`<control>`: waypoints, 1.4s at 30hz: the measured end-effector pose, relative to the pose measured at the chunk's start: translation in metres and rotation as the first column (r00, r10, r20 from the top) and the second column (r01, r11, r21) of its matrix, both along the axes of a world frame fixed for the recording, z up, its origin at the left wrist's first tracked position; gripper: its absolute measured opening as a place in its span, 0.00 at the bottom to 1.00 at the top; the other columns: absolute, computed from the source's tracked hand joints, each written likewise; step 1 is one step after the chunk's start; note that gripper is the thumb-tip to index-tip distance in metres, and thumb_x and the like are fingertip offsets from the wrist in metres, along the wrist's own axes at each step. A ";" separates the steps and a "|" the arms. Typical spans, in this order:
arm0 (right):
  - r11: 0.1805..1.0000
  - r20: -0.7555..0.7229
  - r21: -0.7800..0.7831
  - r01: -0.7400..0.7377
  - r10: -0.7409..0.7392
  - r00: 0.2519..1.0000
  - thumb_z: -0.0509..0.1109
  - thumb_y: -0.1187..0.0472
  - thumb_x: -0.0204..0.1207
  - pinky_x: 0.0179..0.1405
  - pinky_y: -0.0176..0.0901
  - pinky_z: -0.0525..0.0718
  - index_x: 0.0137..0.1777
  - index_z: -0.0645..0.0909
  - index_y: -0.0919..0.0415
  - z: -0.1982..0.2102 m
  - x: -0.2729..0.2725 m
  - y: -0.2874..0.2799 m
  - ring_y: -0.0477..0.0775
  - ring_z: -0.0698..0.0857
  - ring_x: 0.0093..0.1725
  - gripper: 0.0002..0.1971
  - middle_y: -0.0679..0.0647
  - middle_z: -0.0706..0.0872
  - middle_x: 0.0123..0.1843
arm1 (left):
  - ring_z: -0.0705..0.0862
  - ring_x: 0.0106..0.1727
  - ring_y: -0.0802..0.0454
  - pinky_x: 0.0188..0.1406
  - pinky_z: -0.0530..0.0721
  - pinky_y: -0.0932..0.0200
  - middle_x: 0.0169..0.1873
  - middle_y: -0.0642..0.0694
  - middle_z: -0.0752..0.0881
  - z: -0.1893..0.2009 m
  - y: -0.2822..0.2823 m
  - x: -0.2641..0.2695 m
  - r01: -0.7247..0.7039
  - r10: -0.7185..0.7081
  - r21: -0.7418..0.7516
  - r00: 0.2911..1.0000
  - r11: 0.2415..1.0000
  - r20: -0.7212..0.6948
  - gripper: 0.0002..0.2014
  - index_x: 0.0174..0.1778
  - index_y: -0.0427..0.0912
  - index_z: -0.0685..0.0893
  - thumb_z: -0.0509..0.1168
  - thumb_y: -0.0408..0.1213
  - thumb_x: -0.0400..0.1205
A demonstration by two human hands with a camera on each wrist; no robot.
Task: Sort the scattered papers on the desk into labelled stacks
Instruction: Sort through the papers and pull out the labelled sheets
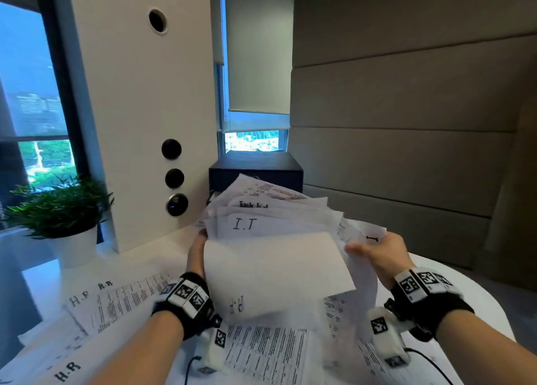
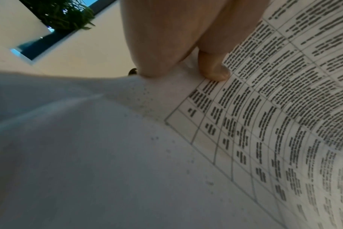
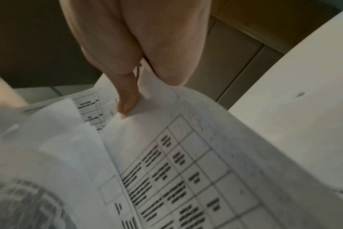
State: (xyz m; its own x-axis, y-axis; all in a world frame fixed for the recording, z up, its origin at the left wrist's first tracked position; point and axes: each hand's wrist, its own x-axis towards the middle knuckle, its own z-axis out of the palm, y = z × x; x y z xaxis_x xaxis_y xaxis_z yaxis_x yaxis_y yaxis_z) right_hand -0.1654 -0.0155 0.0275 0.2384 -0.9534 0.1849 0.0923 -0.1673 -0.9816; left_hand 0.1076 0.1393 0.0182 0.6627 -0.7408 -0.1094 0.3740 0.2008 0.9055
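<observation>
A fanned bundle of white papers [image 1: 276,239] is held up above the desk; one sheet in it reads "I.T". My left hand [image 1: 197,254] grips the bundle's left edge, and the left wrist view shows its fingers [image 2: 213,68] curled against a printed table sheet [image 2: 264,124]. My right hand [image 1: 377,254] holds the bundle's right edge, its fingers [image 3: 127,99] pinching a sheet [image 3: 176,155] with a printed grid. More papers lie flat on the white desk [image 1: 465,291]: sheets marked "H.R" [image 1: 116,300] at the left, and a printed page [image 1: 267,352] under my wrists.
A potted green plant [image 1: 64,210] stands at the desk's left. A white pillar [image 1: 139,123] with round black fittings rises behind it. A black box [image 1: 255,166] sits behind the held bundle. A padded wall [image 1: 406,123] closes the right side.
</observation>
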 end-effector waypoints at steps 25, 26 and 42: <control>0.962 0.610 0.244 -0.125 -0.053 0.791 0.72 0.77 0.70 0.40 0.49 0.89 0.58 0.80 0.71 0.037 -0.011 -0.017 0.57 0.91 0.43 0.16 0.63 0.88 0.53 | 0.80 0.32 0.42 0.28 0.80 0.62 0.28 0.37 0.84 0.010 0.014 -0.009 0.096 -0.095 -0.011 0.989 0.995 0.112 0.15 0.39 0.39 0.82 0.52 0.37 0.85; 0.953 0.621 0.279 -0.122 -0.082 0.780 0.71 0.76 0.72 0.36 0.41 0.86 0.54 0.80 0.67 0.036 -0.012 -0.020 0.51 0.89 0.39 0.12 0.60 0.86 0.52 | 0.81 0.30 0.42 0.28 0.79 0.60 0.30 0.36 0.83 0.010 0.014 -0.010 0.104 -0.102 -0.019 0.991 0.994 0.087 0.15 0.39 0.39 0.83 0.53 0.38 0.84; 0.852 0.397 0.456 -0.258 0.064 0.916 0.78 0.77 0.62 0.34 0.51 0.89 0.62 0.80 0.72 0.001 -0.003 -0.038 0.61 0.91 0.42 0.26 0.65 0.90 0.49 | 0.89 0.32 0.44 0.28 0.87 0.58 0.35 0.36 0.90 0.016 0.010 -0.023 0.065 -0.062 -0.265 0.998 0.962 0.018 0.14 0.41 0.38 0.92 0.69 0.41 0.64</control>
State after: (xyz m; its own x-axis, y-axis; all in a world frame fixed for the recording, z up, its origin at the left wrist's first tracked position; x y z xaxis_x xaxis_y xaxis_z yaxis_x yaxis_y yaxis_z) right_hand -0.1681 -0.0534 0.0289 0.4069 -0.8928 -0.1933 0.4307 0.3741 -0.8213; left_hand 0.0841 0.1489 0.0343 0.6135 -0.7830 0.1023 0.3856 0.4101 0.8265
